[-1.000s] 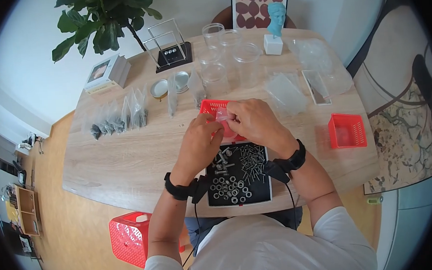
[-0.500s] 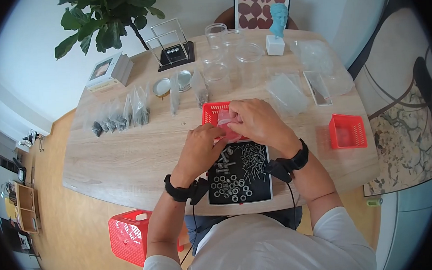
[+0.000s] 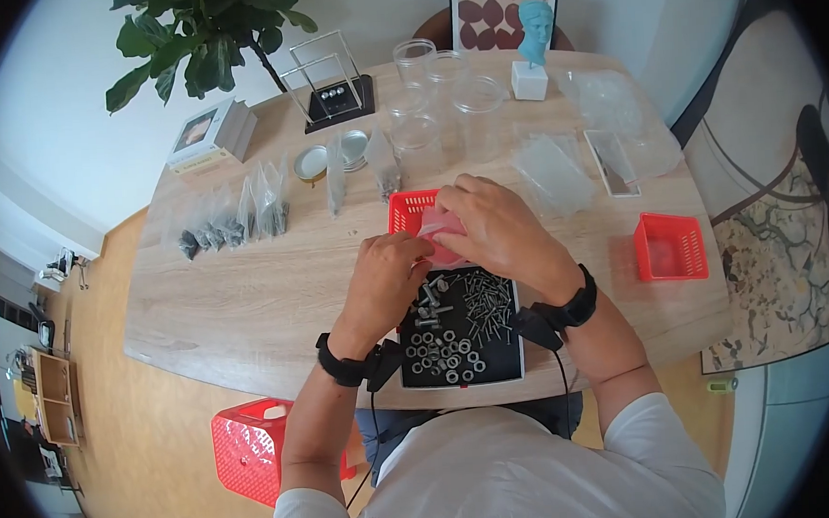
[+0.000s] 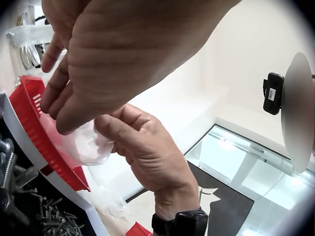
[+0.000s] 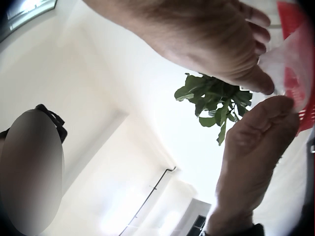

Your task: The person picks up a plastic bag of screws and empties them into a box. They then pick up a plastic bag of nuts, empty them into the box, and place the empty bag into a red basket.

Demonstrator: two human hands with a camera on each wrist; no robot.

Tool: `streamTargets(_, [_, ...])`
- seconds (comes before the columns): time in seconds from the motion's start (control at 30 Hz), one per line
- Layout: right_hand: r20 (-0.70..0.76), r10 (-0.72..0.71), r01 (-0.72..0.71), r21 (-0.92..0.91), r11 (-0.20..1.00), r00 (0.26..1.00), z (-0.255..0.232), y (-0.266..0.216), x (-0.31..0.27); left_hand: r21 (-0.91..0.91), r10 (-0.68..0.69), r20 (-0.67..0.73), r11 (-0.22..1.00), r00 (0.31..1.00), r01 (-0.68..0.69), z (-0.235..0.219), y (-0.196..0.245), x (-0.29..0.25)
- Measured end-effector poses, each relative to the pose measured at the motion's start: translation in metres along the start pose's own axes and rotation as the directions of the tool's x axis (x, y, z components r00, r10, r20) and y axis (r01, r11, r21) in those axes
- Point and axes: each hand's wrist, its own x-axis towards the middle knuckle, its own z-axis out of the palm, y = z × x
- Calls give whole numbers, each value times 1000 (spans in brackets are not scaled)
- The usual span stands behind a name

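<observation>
Over a red basket (image 3: 399, 210) both hands hold a clear plastic bag (image 3: 444, 223), which looks pink against the basket. My left hand (image 3: 385, 282) pinches the bag's near left edge between thumb and fingers. On the far right side, my right hand (image 3: 500, 223) grips the bag's rim. The bag (image 4: 91, 146) bulges out between the two hands in the left wrist view. Just below the hands lies a black-lined tray (image 3: 499, 366) with big bolts (image 3: 427, 308), thin screws (image 3: 489, 302) and ring-shaped nuts (image 3: 450, 349) in separate groups.
Filled bags (image 3: 269, 211) stand in a row at left; another filled bag (image 3: 384, 171) and metal lids (image 3: 312, 163) are behind the basket. Clear jars (image 3: 416, 131) stand farther back. Flat empty bags (image 3: 554, 179) and a second red basket (image 3: 670, 246) are at right.
My left fingers have come down from the bag's top to its near edge. The hands have drawn slightly apart, and the bag looks more spread between them.
</observation>
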Motion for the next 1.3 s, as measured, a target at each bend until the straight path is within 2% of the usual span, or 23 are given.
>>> streamTargets(0.07, [85, 110, -109, -8, 994, 990, -17, -22, 3, -18, -30, -4, 999, 1000, 29, 2, -3, 0])
streamTargets(0.1, [88, 107, -107, -9, 994, 990, -20, -26, -1, -12, -65, 20, 998, 998, 66, 3, -5, -1])
streamTargets(0.17, [257, 11, -5, -25, 1000, 966, -24, -32, -11, -7, -101, 42, 995, 994, 101, 5, -7, -1])
streamTargets(0.3, [358, 82, -26, -159, 987, 930, -3, -24, -12, -21, -42, -19, 999, 999, 42, 7, -8, 0])
streamTargets(0.37, [573, 299, -104, -348, 932, 763, 0, -20, -3, -19, -42, -42, 999, 998, 41, 9, -9, 0])
streamTargets(0.43, [551, 272, -96, -326, 940, 789, -1, -20, -2, 8, -5, -59, 1000, 998, 5, 13, -13, -1])
streamTargets(0.5, [528, 247, -92, -302, 949, 812, -4, -18, -4, 6, -32, -38, 999, 999, 32, 12, -11, -4])
streamTargets(0.53, [387, 104, -52, -144, 988, 916, -9, -18, -5, 5, -52, -11, 999, 999, 52, 10, -9, -5])
streamTargets(0.57, [210, -21, 20, 6, 1000, 978, -15, -19, -5, 0, -51, -12, 999, 999, 51, 8, -7, -6])
streamTargets(0.6, [213, -18, 18, 1, 1000, 977, -23, -22, -5, 5, -28, -48, 1000, 998, 29, 5, -4, -7])
streamTargets(0.67, [153, 189, -218, 206, 954, 970, -43, -32, 0, 3, -8, -82, 1000, 997, 8, -5, 4, -12])
streamTargets(0.7, [158, 194, -224, 203, 953, 968, -48, -33, 0, -11, -68, -78, 998, 995, 67, -13, 11, -14])
streamTargets(0.77, [109, 324, -341, 247, 907, 940, -53, -33, -4, -33, -133, -58, 991, 989, 131, -17, 13, -20])
streamTargets(0.8, [119, 337, -356, 247, 901, 934, -51, -32, -10, -2, -99, -82, 995, 992, 99, -16, 12, -24])
streamTargets(0.83, [180, 310, -339, 167, 926, 934, -49, -31, -15, 29, -68, -105, 997, 992, 72, -14, 12, -30])
streamTargets(0.87, [240, 279, -307, 87, 948, 930, -46, -29, -19, 29, -54, -79, 998, 995, 56, -12, 12, -35])
streamTargets(0.9, [250, 283, -313, 89, 946, 926, -44, -28, -22, 23, -63, -74, 998, 995, 65, -9, 13, -39])
streamTargets(0.97, [414, 51, -72, 36, 997, 909, -36, -28, -30, 76, -40, -9, 996, 999, 41, 0, 14, -48])
streamTargets(1.0, [418, 49, -72, 40, 997, 907, -28, -28, -33, 77, -47, -8, 996, 999, 47, 5, 13, -49])
streamTargets(1.07, [502, -19, 33, -20, 999, 865, -6, -30, -39, 204, 25, -19, 979, 999, -20, 16, 9, -54])
streamTargets(1.1, [501, -23, 36, -16, 999, 865, 5, -30, -42, 208, 22, -19, 978, 1000, -18, 19, 7, -55])
streamTargets(1.17, [557, 74, 66, -227, 972, 827, 26, -26, -46, 241, -4, 10, 970, 1000, 2, 22, 5, -54])
streamTargets(1.3, [576, 84, 62, -229, 972, 813, 50, -25, -52, 257, -36, 43, 966, 998, 23, 24, 4, -54])
